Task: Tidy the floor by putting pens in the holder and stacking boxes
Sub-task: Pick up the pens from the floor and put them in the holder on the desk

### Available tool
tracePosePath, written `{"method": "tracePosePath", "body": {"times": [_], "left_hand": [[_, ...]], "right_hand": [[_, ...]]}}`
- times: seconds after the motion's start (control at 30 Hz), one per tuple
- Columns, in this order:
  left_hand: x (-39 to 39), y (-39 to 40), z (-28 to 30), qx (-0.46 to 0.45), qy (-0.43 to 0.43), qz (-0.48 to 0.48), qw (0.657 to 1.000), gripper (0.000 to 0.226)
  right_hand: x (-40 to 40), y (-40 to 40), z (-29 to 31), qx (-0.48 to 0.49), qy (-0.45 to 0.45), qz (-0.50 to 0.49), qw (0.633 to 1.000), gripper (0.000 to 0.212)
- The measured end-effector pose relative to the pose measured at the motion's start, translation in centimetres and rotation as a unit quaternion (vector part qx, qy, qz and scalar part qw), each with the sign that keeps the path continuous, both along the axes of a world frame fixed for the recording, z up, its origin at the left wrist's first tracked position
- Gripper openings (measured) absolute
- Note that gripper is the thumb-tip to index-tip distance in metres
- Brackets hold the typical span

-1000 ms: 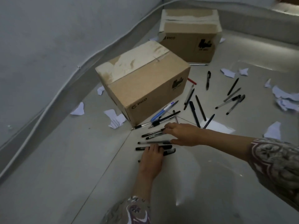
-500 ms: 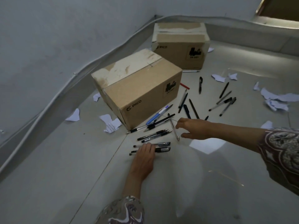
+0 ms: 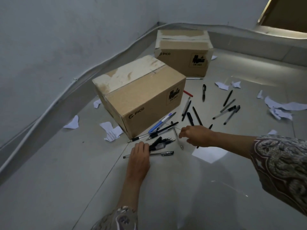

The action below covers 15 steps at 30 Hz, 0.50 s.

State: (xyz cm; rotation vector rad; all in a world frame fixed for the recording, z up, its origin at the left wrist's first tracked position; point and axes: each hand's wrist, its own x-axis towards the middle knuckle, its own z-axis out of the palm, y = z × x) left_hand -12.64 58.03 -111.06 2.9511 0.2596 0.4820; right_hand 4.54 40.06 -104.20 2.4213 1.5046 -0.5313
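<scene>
head cam says you're barely into this one, honestly. both cardboard boxes sit apart on the floor, the near box [image 3: 139,100] close to your hands and the far box [image 3: 182,52] back by the corner, so nothing is stacked yet. no pen holder shows anywhere in view, so i can't tell where the pens are meant to end up. most pens lie loose: a spread of black ones [image 3: 227,107] off to the right, a blue pen [image 3: 162,122] leaning against the near box's front edge, a red one [image 3: 188,93] peeking out beside it. your left hand [image 3: 140,154] has its fingers curled over a little bundle of black pens [image 3: 159,143], gathered but low against the floor, and a clear-barrelled pen [image 3: 149,154] lies flat under that hand, not picked up as far as i can see. your right hand [image 3: 196,135] hovers with fingers loosely spread, holding nothing, fingertips [image 3: 181,134] just beside a thin silver pen [image 3: 178,137] that points down toward you. torn paper scraps [image 3: 111,131] are all over too.
</scene>
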Motion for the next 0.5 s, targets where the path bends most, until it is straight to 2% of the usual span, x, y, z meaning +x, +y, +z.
{"method": "tracePosePath", "body": {"times": [0.1, 0.2, 0.3, 0.4, 0.5], "left_hand": [[0.6, -0.4, 1.0, -0.186, -0.021, 0.061, 0.980, 0.014], [1.0, -0.7, 1.6, -0.372, -0.002, 0.115, 0.921, 0.014], [1.4, -0.5, 1.5, -0.459, 0.011, 0.094, 0.883, 0.014], [1.8, 0.0, 1.4, -0.564, 0.024, 0.088, 0.821, 0.017], [1.8, 0.8, 1.3, -0.608, 0.046, 0.085, 0.788, 0.017]], "right_hand": [[0.9, 0.1, -0.6, -0.018, -0.076, 0.101, 0.992, 0.042], [1.2, 0.4, -1.0, -0.029, -0.102, 0.169, 0.980, 0.037], [1.4, 0.4, -1.8, 0.004, -0.164, 0.259, 0.952, 0.033], [1.4, 0.8, -2.7, -0.032, -0.194, 0.298, 0.934, 0.026], [1.2, 1.1, -3.4, -0.018, -0.212, 0.331, 0.919, 0.019]]}}
